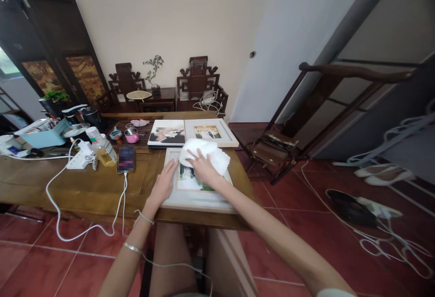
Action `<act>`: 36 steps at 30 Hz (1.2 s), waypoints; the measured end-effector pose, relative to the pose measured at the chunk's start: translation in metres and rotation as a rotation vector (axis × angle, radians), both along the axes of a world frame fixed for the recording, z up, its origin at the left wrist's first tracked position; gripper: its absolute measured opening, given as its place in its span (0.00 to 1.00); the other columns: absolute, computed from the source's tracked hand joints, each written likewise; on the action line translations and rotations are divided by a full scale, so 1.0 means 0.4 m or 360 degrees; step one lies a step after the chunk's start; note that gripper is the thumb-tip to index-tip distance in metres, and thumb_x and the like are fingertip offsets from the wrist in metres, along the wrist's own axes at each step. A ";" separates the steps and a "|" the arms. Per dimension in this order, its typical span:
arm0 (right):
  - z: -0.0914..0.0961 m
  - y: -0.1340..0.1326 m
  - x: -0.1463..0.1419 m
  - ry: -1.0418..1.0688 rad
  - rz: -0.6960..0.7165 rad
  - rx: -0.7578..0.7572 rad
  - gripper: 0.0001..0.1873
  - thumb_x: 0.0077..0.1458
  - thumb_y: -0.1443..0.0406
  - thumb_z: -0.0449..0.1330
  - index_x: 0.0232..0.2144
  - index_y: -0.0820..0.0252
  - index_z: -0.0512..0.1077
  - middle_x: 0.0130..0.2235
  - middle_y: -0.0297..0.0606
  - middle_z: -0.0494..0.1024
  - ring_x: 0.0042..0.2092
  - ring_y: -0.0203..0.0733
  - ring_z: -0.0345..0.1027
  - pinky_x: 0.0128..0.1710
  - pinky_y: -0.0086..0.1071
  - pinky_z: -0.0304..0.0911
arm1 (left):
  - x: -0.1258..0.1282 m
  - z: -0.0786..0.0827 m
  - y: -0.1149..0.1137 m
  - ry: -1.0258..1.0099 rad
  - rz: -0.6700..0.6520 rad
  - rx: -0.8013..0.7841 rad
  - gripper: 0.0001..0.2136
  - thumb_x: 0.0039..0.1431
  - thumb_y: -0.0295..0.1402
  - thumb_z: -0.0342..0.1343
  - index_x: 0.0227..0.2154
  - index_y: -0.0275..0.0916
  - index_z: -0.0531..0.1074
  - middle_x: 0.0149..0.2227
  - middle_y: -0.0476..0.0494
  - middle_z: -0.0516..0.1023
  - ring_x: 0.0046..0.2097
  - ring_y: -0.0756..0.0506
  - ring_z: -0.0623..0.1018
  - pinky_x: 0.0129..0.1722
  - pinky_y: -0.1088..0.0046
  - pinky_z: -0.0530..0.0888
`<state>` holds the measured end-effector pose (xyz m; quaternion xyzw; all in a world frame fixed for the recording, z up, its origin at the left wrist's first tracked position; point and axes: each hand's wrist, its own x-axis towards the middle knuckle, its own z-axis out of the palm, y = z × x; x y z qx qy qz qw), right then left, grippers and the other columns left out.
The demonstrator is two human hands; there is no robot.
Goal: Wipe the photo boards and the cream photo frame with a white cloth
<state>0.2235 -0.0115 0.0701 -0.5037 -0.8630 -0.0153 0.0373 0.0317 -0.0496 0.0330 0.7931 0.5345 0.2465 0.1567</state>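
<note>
A framed photo point(204, 204) with a pale border lies flat at the near edge of the wooden table. My left hand point(164, 181) rests on its left side, fingers stretched along the border. Over the upper part of the picture, my right hand point(203, 165) presses a folded white cloth point(220, 158), fingers spread on top of it. The cloth hides part of the photo and the frame's top edge. Just behind lie a second framed photo point(226, 136) and, to its left, a picture panel point(167, 133).
Left on the wooden table point(98, 197) are a phone point(126, 159) on a white cable, a bottle of yellow liquid point(103, 149), a power strip point(79, 158), a pink cup point(131, 134) and a blue bin point(47, 134). A dark wooden chair point(316, 93) stands right, near floor cables.
</note>
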 end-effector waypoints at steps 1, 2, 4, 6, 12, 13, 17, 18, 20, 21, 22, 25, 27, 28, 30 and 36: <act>0.004 0.008 -0.020 -0.0007 0.0002 -0.0001 0.35 0.50 0.79 0.49 0.59 0.54 0.61 0.68 0.39 0.45 0.66 0.65 0.34 0.55 0.67 0.46 | 0.001 0.001 -0.001 -0.0041 0.0003 0.0026 0.28 0.60 0.20 0.37 0.63 0.43 0.51 0.67 0.44 0.49 0.67 0.46 0.50 0.63 0.56 0.56; 0.008 0.009 -0.040 -0.0021 0.0011 -0.0014 0.33 0.51 0.79 0.49 0.58 0.54 0.62 0.68 0.39 0.45 0.66 0.66 0.34 0.54 0.68 0.46 | 0.002 0.002 -0.001 -0.0092 0.0013 0.0057 0.26 0.62 0.23 0.36 0.63 0.42 0.51 0.67 0.43 0.49 0.67 0.46 0.51 0.64 0.58 0.55; 0.017 -0.010 -0.076 -0.0063 0.0044 -0.0068 0.29 0.54 0.77 0.48 0.56 0.56 0.66 0.67 0.39 0.47 0.65 0.68 0.34 0.53 0.71 0.45 | 0.005 0.004 -0.003 -0.0205 0.0045 0.0114 0.23 0.66 0.29 0.36 0.63 0.39 0.51 0.67 0.41 0.51 0.67 0.47 0.51 0.65 0.62 0.53; 0.024 -0.048 -0.100 -0.0098 0.0103 -0.0132 0.27 0.53 0.77 0.49 0.54 0.56 0.68 0.67 0.39 0.49 0.65 0.69 0.35 0.53 0.71 0.46 | 0.009 0.009 -0.005 -0.0304 0.0096 0.0147 0.23 0.67 0.34 0.36 0.63 0.36 0.50 0.66 0.39 0.52 0.66 0.47 0.53 0.65 0.64 0.53; 0.057 -0.192 -0.065 -0.0164 0.0435 -0.0395 0.34 0.45 0.79 0.51 0.55 0.55 0.67 0.66 0.38 0.50 0.65 0.69 0.38 0.53 0.71 0.47 | 0.010 0.019 -0.014 -0.0372 0.0160 0.0206 0.23 0.68 0.37 0.33 0.62 0.35 0.53 0.65 0.39 0.56 0.66 0.47 0.55 0.65 0.64 0.54; 0.060 -0.213 -0.043 -0.0150 0.0458 -0.0430 0.35 0.44 0.80 0.51 0.54 0.55 0.67 0.66 0.37 0.51 0.65 0.67 0.38 0.54 0.70 0.47 | 0.009 0.017 -0.013 -0.0340 0.0165 0.0200 0.23 0.68 0.37 0.33 0.61 0.35 0.55 0.64 0.38 0.57 0.65 0.47 0.56 0.65 0.64 0.55; 0.056 -0.269 0.081 -0.0037 0.0284 -0.0422 0.37 0.39 0.81 0.48 0.51 0.55 0.71 0.64 0.37 0.56 0.66 0.62 0.39 0.57 0.68 0.41 | 0.005 0.003 -0.004 -0.0093 0.0116 0.0145 0.20 0.66 0.33 0.39 0.58 0.34 0.60 0.63 0.36 0.60 0.65 0.45 0.57 0.64 0.63 0.56; 0.051 -0.278 0.114 -0.0025 0.0215 -0.0402 0.37 0.38 0.81 0.48 0.50 0.56 0.72 0.64 0.37 0.57 0.66 0.61 0.39 0.57 0.68 0.39 | 0.005 0.000 -0.002 -0.0033 0.0099 0.0141 0.20 0.65 0.30 0.40 0.58 0.33 0.60 0.63 0.36 0.60 0.65 0.45 0.56 0.64 0.63 0.56; 0.040 -0.287 0.173 0.0003 0.0133 -0.0341 0.36 0.37 0.82 0.47 0.47 0.56 0.74 0.63 0.35 0.59 0.66 0.59 0.39 0.59 0.66 0.37 | 0.006 -0.003 -0.001 0.0057 0.0080 0.0115 0.21 0.62 0.24 0.40 0.58 0.34 0.61 0.64 0.36 0.58 0.66 0.45 0.54 0.63 0.61 0.58; 0.034 -0.288 0.197 0.0028 0.0113 -0.0310 0.35 0.37 0.82 0.47 0.45 0.56 0.75 0.63 0.34 0.60 0.66 0.57 0.39 0.60 0.64 0.37 | 0.007 -0.003 -0.001 0.0087 0.0070 0.0087 0.22 0.60 0.21 0.39 0.57 0.35 0.62 0.64 0.37 0.57 0.67 0.44 0.53 0.62 0.60 0.60; 0.027 -0.285 0.215 0.0064 0.0101 -0.0279 0.34 0.38 0.82 0.47 0.44 0.55 0.76 0.62 0.34 0.61 0.66 0.55 0.39 0.60 0.63 0.37 | 0.008 -0.002 -0.001 0.0110 0.0052 0.0050 0.24 0.59 0.18 0.39 0.56 0.36 0.63 0.65 0.38 0.56 0.67 0.44 0.52 0.60 0.57 0.62; 0.007 -0.245 0.241 0.0154 0.0060 -0.0198 0.34 0.38 0.82 0.47 0.43 0.55 0.76 0.61 0.34 0.63 0.66 0.52 0.40 0.61 0.59 0.40 | 0.007 -0.001 -0.003 0.0117 -0.0008 -0.0031 0.27 0.53 0.14 0.39 0.53 0.40 0.67 0.65 0.39 0.55 0.67 0.42 0.51 0.57 0.51 0.64; -0.002 -0.188 0.242 0.0135 -0.0002 -0.0119 0.35 0.37 0.83 0.47 0.45 0.56 0.74 0.61 0.37 0.64 0.66 0.53 0.41 0.60 0.60 0.42 | 0.005 -0.005 -0.001 0.0075 -0.0040 -0.0035 0.28 0.51 0.13 0.40 0.51 0.41 0.69 0.64 0.40 0.57 0.67 0.42 0.52 0.58 0.48 0.62; -0.003 -0.152 0.241 0.0110 -0.0034 -0.0069 0.35 0.38 0.83 0.47 0.46 0.57 0.74 0.61 0.39 0.63 0.66 0.53 0.41 0.59 0.59 0.44 | 0.003 -0.008 0.000 0.0048 -0.0048 -0.0028 0.29 0.49 0.12 0.40 0.51 0.41 0.69 0.64 0.40 0.58 0.67 0.42 0.52 0.59 0.48 0.60; 0.003 -0.074 0.235 0.0084 -0.0118 0.0048 0.34 0.41 0.83 0.47 0.49 0.59 0.71 0.61 0.44 0.63 0.65 0.54 0.46 0.58 0.55 0.49 | -0.001 -0.017 0.005 0.0003 -0.0050 -0.0004 0.30 0.47 0.11 0.40 0.50 0.41 0.69 0.63 0.40 0.59 0.67 0.42 0.53 0.60 0.48 0.59; 0.033 0.073 0.205 0.0052 -0.0151 0.0290 0.28 0.48 0.82 0.48 0.50 0.65 0.69 0.61 0.52 0.61 0.59 0.53 0.58 0.55 0.42 0.54 | -0.007 -0.040 0.016 -0.0046 -0.0022 0.0045 0.30 0.46 0.10 0.41 0.50 0.39 0.70 0.62 0.39 0.61 0.66 0.42 0.55 0.61 0.52 0.59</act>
